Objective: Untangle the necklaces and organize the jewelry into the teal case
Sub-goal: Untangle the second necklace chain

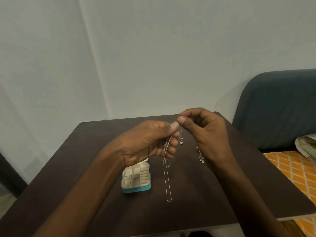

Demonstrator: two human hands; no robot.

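Dark table point(222, 194) against a pale wall point(153, 57); blue chair point(277, 108) beside it.

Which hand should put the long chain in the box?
Probably the left hand. Its fingers already pinch the long chain, and it hangs right above the open box. The right hand is farther off, pinching the other chain.

Pale wall point(153, 48) — dark table point(213, 194).

Shiny metal chain point(166, 182) (matt table point(102, 151))
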